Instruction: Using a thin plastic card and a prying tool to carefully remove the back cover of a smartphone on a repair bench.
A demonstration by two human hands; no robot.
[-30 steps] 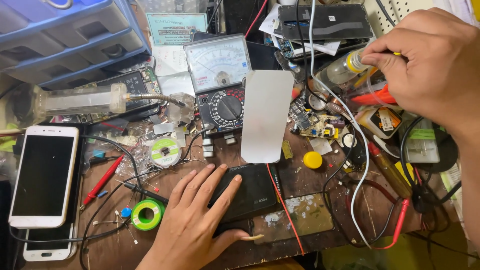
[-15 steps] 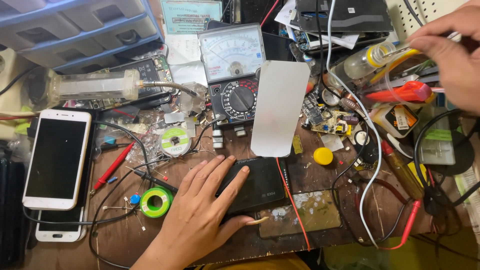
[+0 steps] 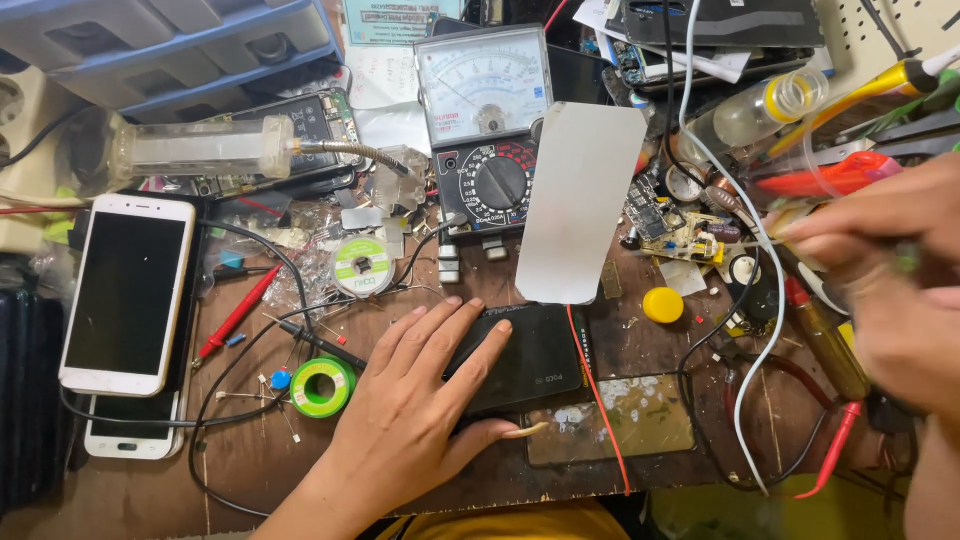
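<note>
At the near edge of a cluttered wooden workbench (image 3: 250, 470), the left hand (image 3: 410, 415) lies open, palm down, fingers spread across a flat black device (image 3: 525, 355). To the right, the blurred right hand (image 3: 880, 270) hovers over tangled wires; whether it grips anything cannot be told. Farther back, a grey metal plate (image 3: 578, 205) leans beside an analog multimeter (image 3: 490, 125), and a white smartphone (image 3: 125, 295) lies far left.
</note>
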